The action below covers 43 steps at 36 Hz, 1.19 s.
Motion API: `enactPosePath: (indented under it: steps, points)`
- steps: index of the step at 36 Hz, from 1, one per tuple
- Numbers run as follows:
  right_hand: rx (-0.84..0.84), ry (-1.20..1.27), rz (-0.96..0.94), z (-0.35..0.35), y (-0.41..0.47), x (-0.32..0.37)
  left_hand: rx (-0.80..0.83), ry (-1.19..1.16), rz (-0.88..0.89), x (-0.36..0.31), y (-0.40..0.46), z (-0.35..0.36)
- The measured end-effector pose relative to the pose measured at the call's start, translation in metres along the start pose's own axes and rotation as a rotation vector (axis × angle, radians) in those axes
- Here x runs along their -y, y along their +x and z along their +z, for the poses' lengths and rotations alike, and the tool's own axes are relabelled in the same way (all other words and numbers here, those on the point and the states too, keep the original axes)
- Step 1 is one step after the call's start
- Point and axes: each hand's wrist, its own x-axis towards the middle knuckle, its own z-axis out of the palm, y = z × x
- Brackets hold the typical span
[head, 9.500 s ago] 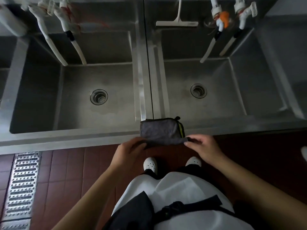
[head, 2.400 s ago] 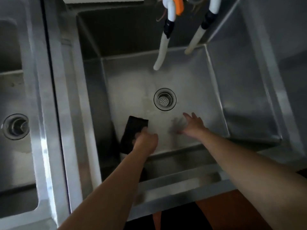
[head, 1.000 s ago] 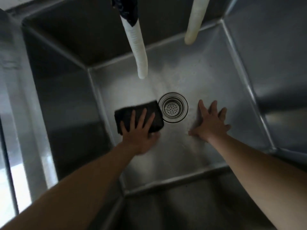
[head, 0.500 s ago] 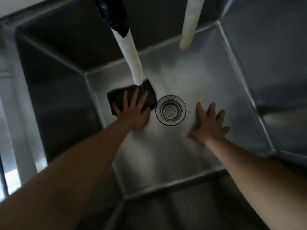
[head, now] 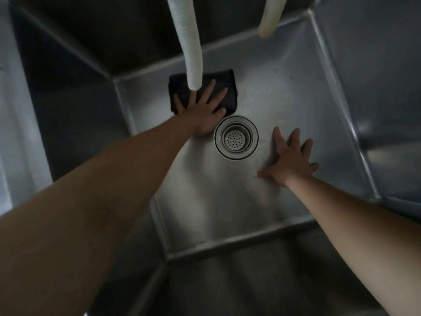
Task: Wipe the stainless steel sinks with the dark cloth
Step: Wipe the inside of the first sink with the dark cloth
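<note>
While pressed flat, dark cloth point(head: 227, 87), folded, rectangular.

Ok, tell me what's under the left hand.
The dark cloth, pressed flat on the sink floor beside the drain. The steel beneath it is hidden.

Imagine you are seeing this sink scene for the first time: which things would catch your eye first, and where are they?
First, the two bare arms reaching down into the steel sink: the left hand presses flat on a dark cloth just behind the round drain strainer, and the right hand lies spread on the basin floor to the drain's right. Next, two pale hoses hang in from above, the nearer one ending over the cloth, the other at upper right.
</note>
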Motion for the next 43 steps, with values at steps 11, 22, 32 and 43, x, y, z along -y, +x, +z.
enactPosePath:
  steps: [11,22,32,43]
  points:
    - [0.048,-0.169,-0.04,-0.018,-0.028,0.001,0.201,-0.268,-0.228,-0.003,-0.154,0.089]
    - [0.389,-0.239,-0.258,-0.01,-0.134,0.014,0.717,-0.272,-0.211,-0.054,-0.249,0.115]
    - [0.306,-0.388,-0.226,-0.065,-0.234,-0.018,0.444,0.03,0.17,-0.015,-0.265,0.085]
    - [-0.282,-0.31,-0.28,-0.044,-0.24,-0.054,0.306,0.935,0.687,-0.009,-0.265,0.092]
